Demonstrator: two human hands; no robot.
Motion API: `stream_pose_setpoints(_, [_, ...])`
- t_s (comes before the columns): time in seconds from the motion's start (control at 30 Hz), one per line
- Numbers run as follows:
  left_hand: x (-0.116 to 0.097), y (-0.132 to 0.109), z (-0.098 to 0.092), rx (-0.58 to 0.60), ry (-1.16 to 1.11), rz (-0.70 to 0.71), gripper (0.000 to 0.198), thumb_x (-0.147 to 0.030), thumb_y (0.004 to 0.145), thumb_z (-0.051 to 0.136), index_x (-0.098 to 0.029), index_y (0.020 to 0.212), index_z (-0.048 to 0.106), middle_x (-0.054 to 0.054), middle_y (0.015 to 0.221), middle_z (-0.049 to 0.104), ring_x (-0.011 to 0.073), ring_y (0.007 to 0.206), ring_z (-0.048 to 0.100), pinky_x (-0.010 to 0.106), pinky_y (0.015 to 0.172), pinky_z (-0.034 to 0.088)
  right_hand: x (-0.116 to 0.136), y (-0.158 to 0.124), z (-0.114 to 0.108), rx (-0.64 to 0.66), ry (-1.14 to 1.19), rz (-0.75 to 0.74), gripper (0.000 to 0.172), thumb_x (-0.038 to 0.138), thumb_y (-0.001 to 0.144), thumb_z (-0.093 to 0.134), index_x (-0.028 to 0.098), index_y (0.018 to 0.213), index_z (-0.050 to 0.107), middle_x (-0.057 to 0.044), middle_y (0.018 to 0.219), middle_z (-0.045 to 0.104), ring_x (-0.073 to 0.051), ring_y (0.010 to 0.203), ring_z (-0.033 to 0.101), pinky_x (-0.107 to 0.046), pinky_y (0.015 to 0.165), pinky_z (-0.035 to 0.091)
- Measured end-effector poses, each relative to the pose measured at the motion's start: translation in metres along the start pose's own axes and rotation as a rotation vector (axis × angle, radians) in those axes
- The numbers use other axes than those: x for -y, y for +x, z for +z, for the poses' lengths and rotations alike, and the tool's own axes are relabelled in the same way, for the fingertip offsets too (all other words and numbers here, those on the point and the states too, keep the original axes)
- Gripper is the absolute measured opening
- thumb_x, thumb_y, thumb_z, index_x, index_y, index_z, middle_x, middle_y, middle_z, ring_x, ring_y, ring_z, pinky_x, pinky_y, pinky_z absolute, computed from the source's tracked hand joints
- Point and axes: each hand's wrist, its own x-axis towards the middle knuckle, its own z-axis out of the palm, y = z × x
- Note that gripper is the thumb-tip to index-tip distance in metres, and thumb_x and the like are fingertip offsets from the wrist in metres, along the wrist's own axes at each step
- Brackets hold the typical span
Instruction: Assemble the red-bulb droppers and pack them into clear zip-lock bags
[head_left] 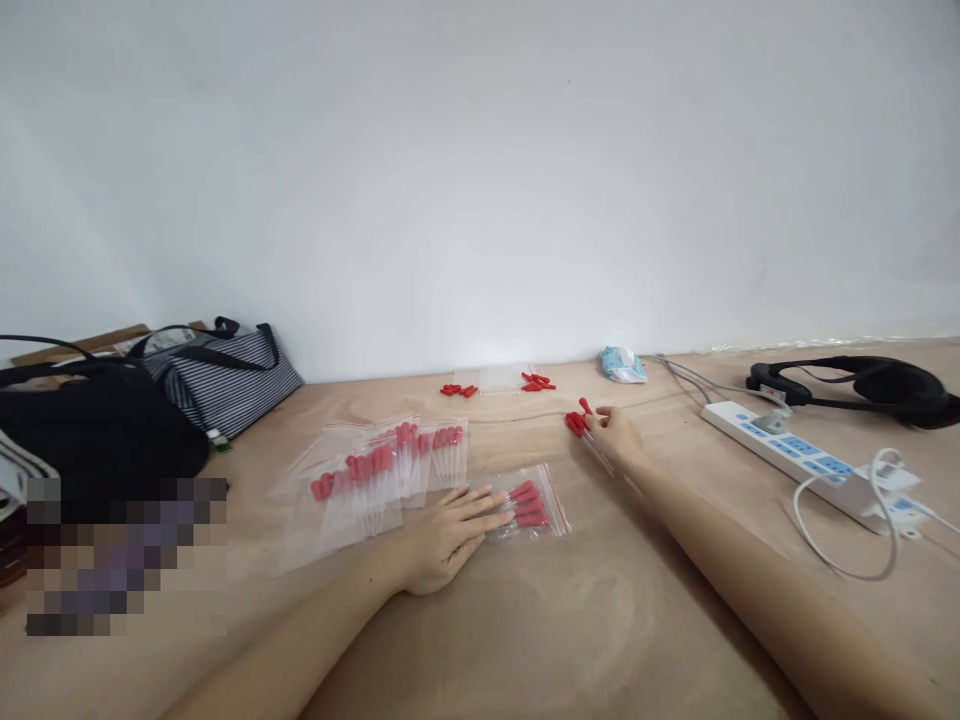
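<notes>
My left hand point(450, 535) lies spread and flat, its fingers resting on a clear zip bag point(553, 500) that holds several red-capped droppers point(529, 505). To its left, overlapping clear bags point(322, 520) contain more droppers with red bulbs point(367, 463). My right hand point(615, 435) is at the right, its fingers closed around a red-bulbed dropper point(584, 406). Beside those fingers, more red-bulbed droppers point(576, 424) lie on the wooden table point(562, 620).
Near the wall are loose red bulbs point(459, 390), another red group point(538, 382), clear tubes point(500, 386) and a blue-white packet point(623, 364). A power strip point(795, 455) and black headset point(892, 390) sit right; a striped bag point(232, 375) and black bag point(112, 430) left.
</notes>
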Motion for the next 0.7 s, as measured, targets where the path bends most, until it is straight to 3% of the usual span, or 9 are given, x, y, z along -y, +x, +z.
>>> stream_pose_setpoints(0.1, [0.001, 0.000, 0.000, 0.006, 0.000, 0.013, 0.042, -0.023, 0.092, 0.025, -0.036, 0.132, 0.025, -0.006, 0.141, 0.024, 0.0170, 0.129, 0.020, 0.043, 0.106, 0.016, 0.004, -0.012, -0.003, 0.031, 0.139, -0.093, 0.041, 0.036, 0.080, 0.039, 0.013, 0.114, 0.043, -0.008, 0.086, 0.060, -0.019, 0.081, 0.058, -0.029, 0.068, 0.043])
stream_pose_setpoints(0.23, [0.003, 0.000, 0.000, -0.002, -0.012, 0.027, 0.041, -0.024, 0.093, 0.026, -0.037, 0.132, 0.024, -0.006, 0.141, 0.022, 0.0182, 0.129, 0.020, 0.044, 0.106, 0.016, 0.000, -0.045, -0.001, 0.214, 0.621, -0.317, 0.054, 0.043, 0.077, 0.046, 0.022, 0.122, 0.023, -0.006, 0.102, 0.053, -0.013, 0.066, 0.055, -0.028, 0.059, 0.046])
stream_pose_setpoints(0.3, [0.004, 0.000, 0.001, -0.003, -0.018, 0.030, 0.041, -0.024, 0.093, 0.026, -0.037, 0.132, 0.025, -0.005, 0.141, 0.022, 0.0184, 0.129, 0.020, 0.044, 0.106, 0.015, -0.002, -0.060, 0.001, 0.246, 0.733, -0.344, 0.056, 0.043, 0.077, 0.049, 0.028, 0.121, 0.019, -0.006, 0.106, 0.049, -0.010, 0.059, 0.053, -0.029, 0.059, 0.047])
stream_pose_setpoints(0.47, [0.004, 0.000, 0.001, -0.028, -0.044, 0.045, 0.040, -0.024, 0.093, 0.027, -0.038, 0.130, 0.028, -0.006, 0.140, 0.025, 0.0183, 0.128, 0.023, 0.044, 0.106, 0.015, -0.002, -0.076, 0.004, 0.252, 0.744, -0.286, 0.044, 0.046, 0.079, 0.045, 0.028, 0.112, 0.023, -0.003, 0.091, 0.051, -0.011, 0.057, 0.053, -0.031, 0.059, 0.048])
stream_pose_setpoints(0.7, [0.003, 0.000, 0.000, -0.005, -0.021, 0.033, 0.041, -0.024, 0.092, 0.027, -0.038, 0.131, 0.026, -0.006, 0.140, 0.023, 0.0185, 0.129, 0.022, 0.045, 0.106, 0.015, -0.002, -0.078, 0.003, 0.239, 0.766, -0.236, 0.040, 0.047, 0.078, 0.045, 0.026, 0.105, 0.024, 0.003, 0.071, 0.049, -0.012, 0.052, 0.052, -0.029, 0.055, 0.045])
